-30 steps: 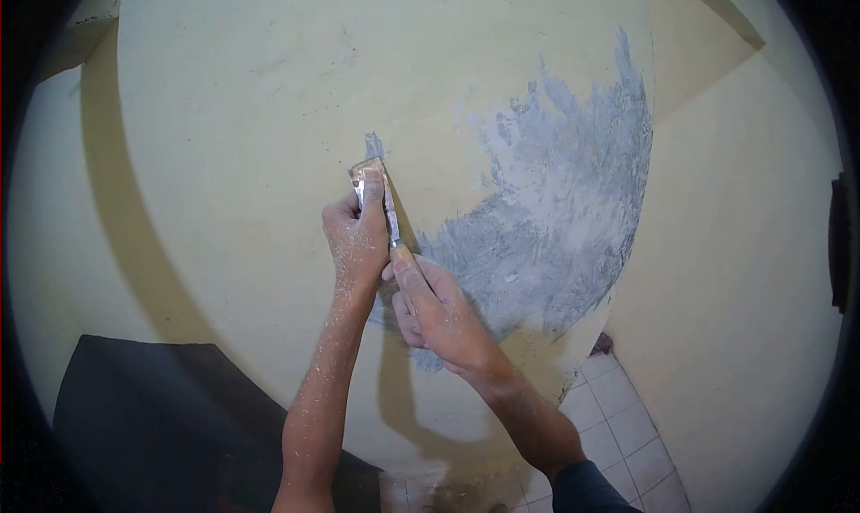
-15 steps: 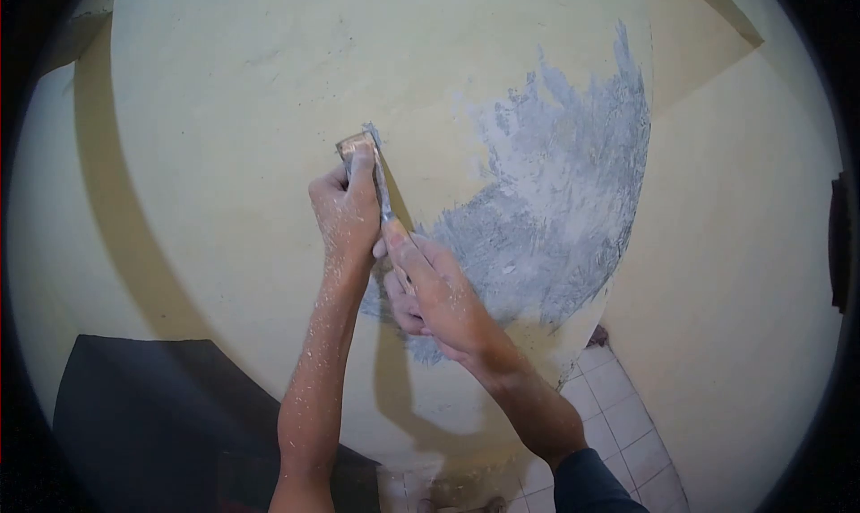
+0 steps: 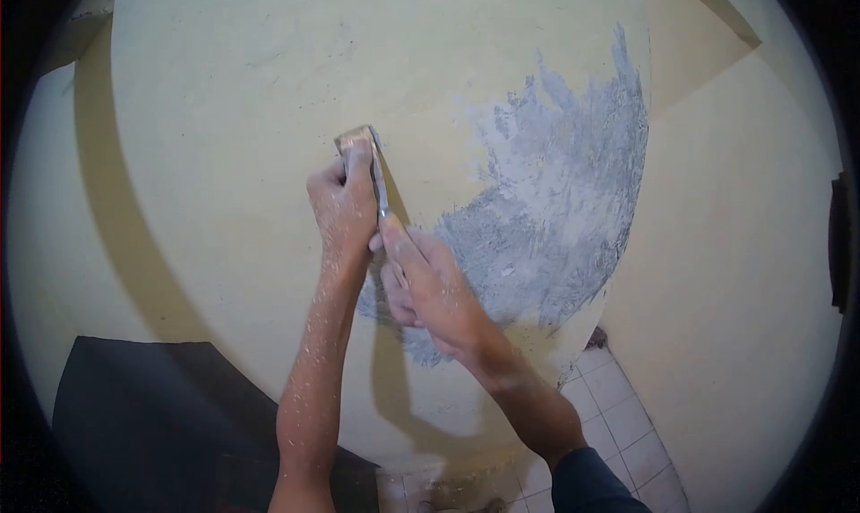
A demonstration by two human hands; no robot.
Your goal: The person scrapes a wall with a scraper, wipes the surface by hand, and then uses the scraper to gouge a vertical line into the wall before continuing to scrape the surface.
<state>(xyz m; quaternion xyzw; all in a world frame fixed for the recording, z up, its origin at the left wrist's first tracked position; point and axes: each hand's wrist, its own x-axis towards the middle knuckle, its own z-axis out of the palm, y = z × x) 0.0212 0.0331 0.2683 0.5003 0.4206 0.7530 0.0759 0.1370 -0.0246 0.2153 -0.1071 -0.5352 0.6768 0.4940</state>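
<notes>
Both hands are clamping the scraper (image 3: 369, 168), left hand (image 3: 343, 206) pressing its blade, right hand (image 3: 428, 289) gripping the handle, against the yellow wall (image 3: 224, 155) beside the grey scraped patch (image 3: 555, 208), above tiled floor (image 3: 627, 405).

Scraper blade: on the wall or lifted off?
On the wall: left hand presses the blade against it, right hand grips the scraper lower down.

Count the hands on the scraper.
2. The left hand presses the blade end of the scraper against the yellow wall, upper middle of the view; the right hand grips its lower end just below and right. No other hands show.
</notes>
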